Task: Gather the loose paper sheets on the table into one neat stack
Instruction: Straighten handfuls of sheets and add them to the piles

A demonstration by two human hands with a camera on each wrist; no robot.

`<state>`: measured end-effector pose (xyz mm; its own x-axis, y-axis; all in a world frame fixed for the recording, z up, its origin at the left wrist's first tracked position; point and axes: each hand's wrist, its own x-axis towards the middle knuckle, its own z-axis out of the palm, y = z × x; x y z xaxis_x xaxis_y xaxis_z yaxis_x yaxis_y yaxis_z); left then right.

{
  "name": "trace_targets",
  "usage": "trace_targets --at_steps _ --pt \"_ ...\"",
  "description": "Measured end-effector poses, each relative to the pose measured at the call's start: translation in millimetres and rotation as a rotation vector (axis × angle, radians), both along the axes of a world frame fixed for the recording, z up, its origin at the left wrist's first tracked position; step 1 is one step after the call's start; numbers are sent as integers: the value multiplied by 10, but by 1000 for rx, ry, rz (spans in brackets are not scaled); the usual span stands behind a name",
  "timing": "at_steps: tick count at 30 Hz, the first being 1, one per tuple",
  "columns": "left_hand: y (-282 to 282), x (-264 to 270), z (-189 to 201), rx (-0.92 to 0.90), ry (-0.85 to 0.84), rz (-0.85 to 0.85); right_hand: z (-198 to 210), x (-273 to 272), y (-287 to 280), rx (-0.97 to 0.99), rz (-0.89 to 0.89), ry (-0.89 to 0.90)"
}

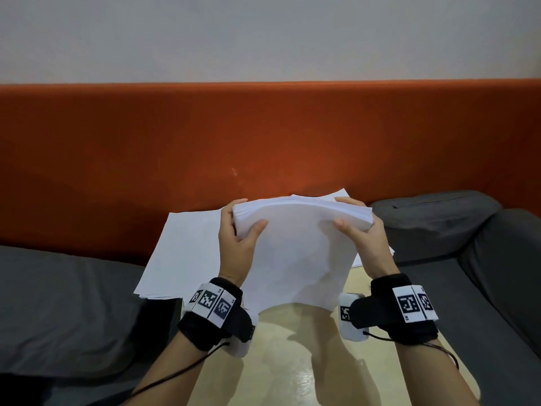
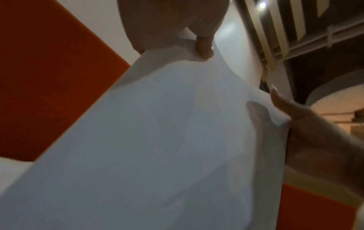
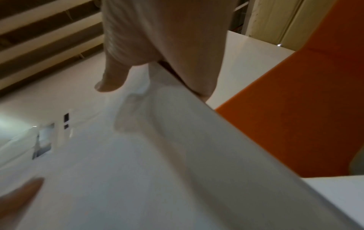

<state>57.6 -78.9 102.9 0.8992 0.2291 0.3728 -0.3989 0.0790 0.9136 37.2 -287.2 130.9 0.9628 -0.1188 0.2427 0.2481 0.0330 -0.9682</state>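
Observation:
A thick bundle of white paper sheets (image 1: 295, 247) stands tilted on its lower edge above the table, its top edge bowed. My left hand (image 1: 238, 230) grips its upper left corner, thumb on the near face and fingers behind. My right hand (image 1: 358, 230) grips the upper right corner the same way. More white sheets (image 1: 181, 253) lie flat on the table at the left, and a few show behind the bundle at the right (image 1: 358, 260). The left wrist view is filled by the bundle (image 2: 157, 147); the right wrist view shows its near face (image 3: 138, 171).
The yellowish table top (image 1: 292, 361) runs toward me. An orange backrest (image 1: 263, 136) stands behind it. Dark grey cushions lie at the left (image 1: 64, 303) and at the right (image 1: 453, 224). Cables hang from both wrist bands.

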Motion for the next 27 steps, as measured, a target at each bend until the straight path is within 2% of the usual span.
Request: trace_targets --at_steps 4,10,14,18,21,22,25,27 --pt "-11 12 11 -46 65 -25 -170 -7 30 -44 -45 183" --pt "-50 -6 303 -75 -116 -1 48 -23 72 -33 -162 57" --pt "24 -8 187 -11 -114 -15 9 -53 68 -51 -119 46" --pt "35 -30 -7 -37 51 -83 98 -17 13 -278 -200 -23" --pt "17 -7 -27 -30 77 -106 339 31 -19 -464 -227 -118" --pt "12 4 -15 -28 79 -111 431 43 -7 -591 -222 -126" --pt "-22 26 -6 -29 75 -136 638 82 114 -1203 -172 -62" --pt "-48 21 8 -10 67 -148 663 147 247 -1445 -117 -18"
